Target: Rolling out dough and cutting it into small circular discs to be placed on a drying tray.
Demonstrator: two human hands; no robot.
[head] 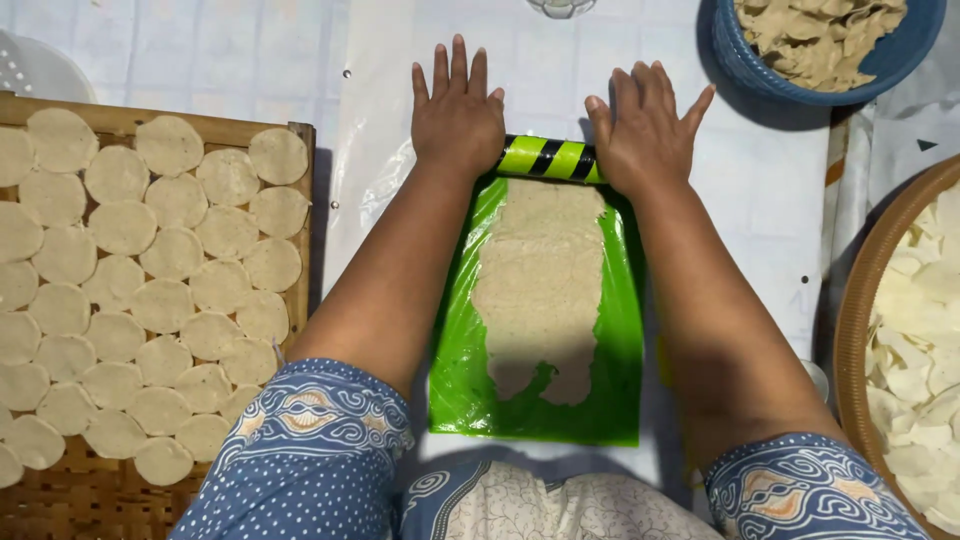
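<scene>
Both hands — left hand, right hand — fingers open flat, press striped roller at far end of dough sheet on green plastic.

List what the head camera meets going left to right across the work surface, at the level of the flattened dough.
Woven bamboo tray of round dough discs → left hand → green and black striped roller over the flattened dough on the green plastic sheet → right hand → round basket of pale chips.
</scene>
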